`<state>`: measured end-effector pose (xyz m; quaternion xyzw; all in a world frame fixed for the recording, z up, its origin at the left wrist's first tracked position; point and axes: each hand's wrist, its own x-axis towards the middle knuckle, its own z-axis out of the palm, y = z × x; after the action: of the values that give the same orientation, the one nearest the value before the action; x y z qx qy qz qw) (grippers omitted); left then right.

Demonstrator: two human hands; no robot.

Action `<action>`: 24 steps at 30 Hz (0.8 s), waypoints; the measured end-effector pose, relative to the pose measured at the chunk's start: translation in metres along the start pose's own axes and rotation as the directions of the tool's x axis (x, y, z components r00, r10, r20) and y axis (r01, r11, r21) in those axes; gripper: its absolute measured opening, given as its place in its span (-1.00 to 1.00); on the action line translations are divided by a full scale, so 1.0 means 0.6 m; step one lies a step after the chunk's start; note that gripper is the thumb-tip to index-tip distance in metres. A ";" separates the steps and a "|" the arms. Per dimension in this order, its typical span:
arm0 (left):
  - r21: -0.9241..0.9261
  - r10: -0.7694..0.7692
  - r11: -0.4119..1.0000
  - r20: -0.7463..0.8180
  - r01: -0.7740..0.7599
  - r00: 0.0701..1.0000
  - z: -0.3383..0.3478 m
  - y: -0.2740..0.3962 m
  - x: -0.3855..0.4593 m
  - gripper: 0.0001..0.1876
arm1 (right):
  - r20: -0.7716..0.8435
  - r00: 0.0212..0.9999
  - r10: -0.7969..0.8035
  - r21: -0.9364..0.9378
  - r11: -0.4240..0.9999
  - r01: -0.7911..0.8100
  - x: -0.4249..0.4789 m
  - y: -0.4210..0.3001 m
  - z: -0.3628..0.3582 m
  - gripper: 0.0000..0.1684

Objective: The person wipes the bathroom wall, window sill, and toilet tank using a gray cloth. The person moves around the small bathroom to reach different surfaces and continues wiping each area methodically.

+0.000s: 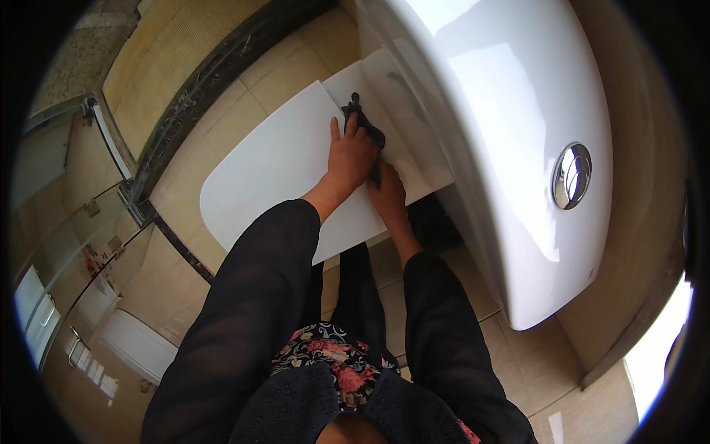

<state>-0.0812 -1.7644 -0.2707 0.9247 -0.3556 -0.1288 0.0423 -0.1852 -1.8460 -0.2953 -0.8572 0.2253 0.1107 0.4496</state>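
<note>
On the hinge end of a closed white toilet lid (266,177) lies a dark, crumpled item (373,131), possibly cloth or thin plastic; its exact kind is unclear. A small knob-like end of it points away from me. My left hand (350,155) rests over its middle, palm down, with thumb and index finger spread apart and the index finger touching it. Just nearer and to the right, my right hand (389,188) grips the item's near, pointed end. The fingers of both hands partly hide it.
A white toilet cistern (499,139) with a chrome dual flush button (572,176) rises close on the right. Beige tiles (260,83) cover the floor. A dark stone kerb (194,94) and a glass shower enclosure (72,222) stand to the left.
</note>
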 end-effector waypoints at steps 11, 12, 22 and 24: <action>-0.111 0.023 0.993 -0.028 -0.026 0.999 0.016 0.025 -0.050 -0.73 | -0.189 0.962 -0.196 -0.143 0.975 0.171 -0.033 0.022 -0.001 -0.46; -0.104 -0.002 0.995 -0.041 -0.002 0.999 0.013 0.010 -0.047 -0.71 | -0.172 0.966 -0.193 -0.119 0.977 0.175 -0.021 0.013 0.001 -0.46; -0.004 -0.185 0.983 0.052 0.186 0.981 0.022 -0.090 -0.097 -0.39 | 0.077 0.996 0.034 0.208 0.977 -0.050 0.098 -0.017 0.035 -0.35; -0.027 -0.184 0.982 0.049 0.185 0.982 0.030 -0.089 -0.101 -0.35 | 0.073 0.996 0.043 0.196 0.979 -0.056 0.098 -0.015 0.038 -0.35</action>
<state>-0.0947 -1.6840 -0.2846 0.9497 -0.2672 -0.1593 0.0362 -0.1293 -1.8396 -0.3252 -0.7980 0.2410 0.1281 0.5373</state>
